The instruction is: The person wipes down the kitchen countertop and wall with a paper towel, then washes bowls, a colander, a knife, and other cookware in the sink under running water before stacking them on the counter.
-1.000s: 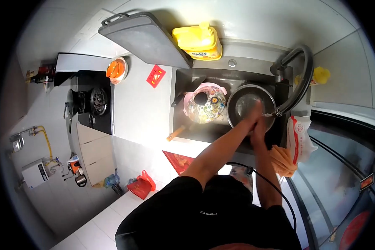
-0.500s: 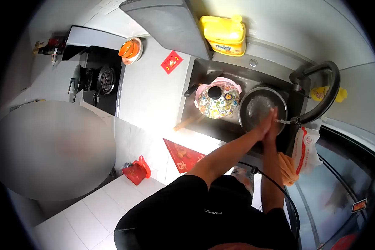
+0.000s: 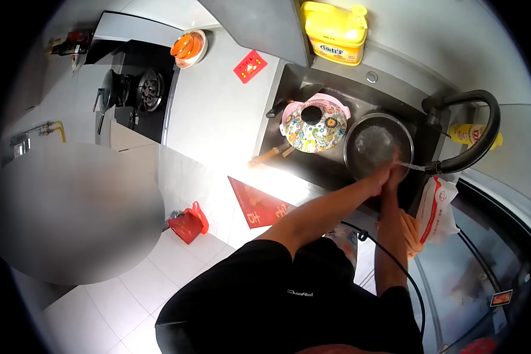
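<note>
1. Left hand and right hand: together, against each other, over the bowl's near right part. Nothing visibly held; finger curl too blurred to tell.
2. Water runs from the tap, on the right, onto the hands. Likely held there because that's where the stream lands.
3. Bowl: in the sink, right half, beneath the hands. Probably set there to catch runoff; looks wet inside.
4. Pot: pink, in the sink just left of the bowl, floral lid over it, knob up. Can't tell if seated flush. Presumably left there to keep it out of the stream.
5. Jug: far side, behind the sink, upright, likely parked within reach.
6. Tabletop left of the sink carries a red card, clear of the water.
</note>
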A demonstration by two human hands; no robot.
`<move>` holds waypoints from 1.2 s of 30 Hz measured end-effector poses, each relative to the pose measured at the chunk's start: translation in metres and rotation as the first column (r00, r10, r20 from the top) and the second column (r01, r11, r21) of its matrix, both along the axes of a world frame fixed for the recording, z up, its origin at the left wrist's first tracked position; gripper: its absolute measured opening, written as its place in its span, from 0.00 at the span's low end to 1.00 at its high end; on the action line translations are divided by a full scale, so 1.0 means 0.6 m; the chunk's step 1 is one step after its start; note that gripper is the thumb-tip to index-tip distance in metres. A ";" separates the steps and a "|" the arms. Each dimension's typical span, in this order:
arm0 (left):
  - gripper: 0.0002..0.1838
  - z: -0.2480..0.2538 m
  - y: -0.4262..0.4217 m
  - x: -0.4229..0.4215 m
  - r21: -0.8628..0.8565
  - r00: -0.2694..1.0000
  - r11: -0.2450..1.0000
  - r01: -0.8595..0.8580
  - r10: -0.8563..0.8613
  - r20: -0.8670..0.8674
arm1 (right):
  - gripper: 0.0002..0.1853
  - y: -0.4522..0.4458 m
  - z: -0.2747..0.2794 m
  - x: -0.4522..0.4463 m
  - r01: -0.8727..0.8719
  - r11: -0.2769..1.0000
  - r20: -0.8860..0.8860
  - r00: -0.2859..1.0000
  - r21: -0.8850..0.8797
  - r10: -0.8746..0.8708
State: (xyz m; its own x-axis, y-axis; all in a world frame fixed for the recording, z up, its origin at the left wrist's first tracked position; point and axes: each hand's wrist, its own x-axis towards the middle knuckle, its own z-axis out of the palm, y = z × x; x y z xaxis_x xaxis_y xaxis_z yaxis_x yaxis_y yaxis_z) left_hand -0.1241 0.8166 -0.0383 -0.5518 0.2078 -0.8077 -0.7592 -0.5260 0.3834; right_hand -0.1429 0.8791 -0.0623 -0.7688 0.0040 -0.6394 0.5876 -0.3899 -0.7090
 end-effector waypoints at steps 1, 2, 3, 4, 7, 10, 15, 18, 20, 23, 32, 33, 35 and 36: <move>0.33 -0.107 0.005 0.007 0.215 0.984 0.967 -0.137 0.158 -0.085 | 0.33 -0.011 0.005 0.009 -0.021 0.999 -0.030 0.999 0.038 0.022; 0.33 -0.080 -0.002 -0.005 0.224 0.984 0.964 -0.144 0.164 -0.072 | 0.32 -0.020 0.010 0.019 -0.042 0.996 -0.057 0.997 0.077 0.047; 0.34 -0.017 -0.023 -0.029 0.160 0.985 0.973 -0.169 0.161 0.059 | 0.31 -0.032 0.010 0.020 -0.061 0.992 -0.091 0.993 0.114 0.071; 0.34 0.021 -0.040 -0.040 0.095 0.969 0.979 -0.181 0.160 0.190 | 0.30 -0.040 0.009 0.023 -0.075 0.986 -0.123 0.988 0.152 0.094; 0.32 -0.042 -0.005 0.013 0.172 0.994 0.982 -0.080 0.092 -0.066 | 0.29 -0.009 0.001 0.024 -0.067 0.951 -0.183 0.975 0.301 0.127; 0.31 0.010 -0.009 0.012 0.105 0.998 0.993 -0.053 0.051 0.022 | 0.30 0.007 -0.038 0.011 -0.072 0.954 -0.168 0.978 0.292 0.125; 0.33 -0.064 -0.040 -0.026 0.140 0.992 0.982 -0.124 0.122 0.025 | 0.31 -0.044 0.034 0.090 -0.119 0.952 -0.254 0.948 0.284 0.194; 0.35 -0.085 -0.031 0.014 0.200 0.994 0.974 -0.109 0.109 0.012 | 0.32 -0.019 -0.002 0.050 -0.116 0.978 -0.137 0.981 0.173 0.141; 0.32 -0.075 0.006 0.043 -0.005 0.990 0.993 -0.122 0.121 -0.065 | 0.33 0.007 -0.030 0.020 -0.153 0.979 -0.019 0.987 0.132 0.157; 0.30 -0.076 -0.014 0.011 0.056 0.987 0.986 -0.159 0.158 0.021 | 0.33 0.004 -0.056 0.063 -0.205 0.948 -0.069 0.971 0.243 0.228; 0.39 0.004 -0.008 0.033 -0.086 0.999 0.996 0.007 -0.010 -0.033 | 0.40 -0.008 0.017 0.006 -0.194 0.970 -0.128 0.969 0.149 0.213; 0.40 -0.013 -0.019 0.020 0.072 0.999 0.996 -0.047 0.047 0.003 | 0.41 -0.003 -0.009 0.010 -0.238 0.939 -0.179 0.941 0.246 0.286; 0.42 -0.010 -0.046 -0.020 0.120 0.993 0.991 -0.054 0.065 -0.095 | 0.43 -0.022 0.022 0.049 -0.227 0.914 -0.267 0.907 0.337 0.324; 0.42 -0.024 -0.053 -0.021 0.124 0.994 0.991 -0.056 0.067 -0.086 | 0.43 -0.053 0.068 0.084 -0.189 0.927 -0.306 0.906 0.324 0.292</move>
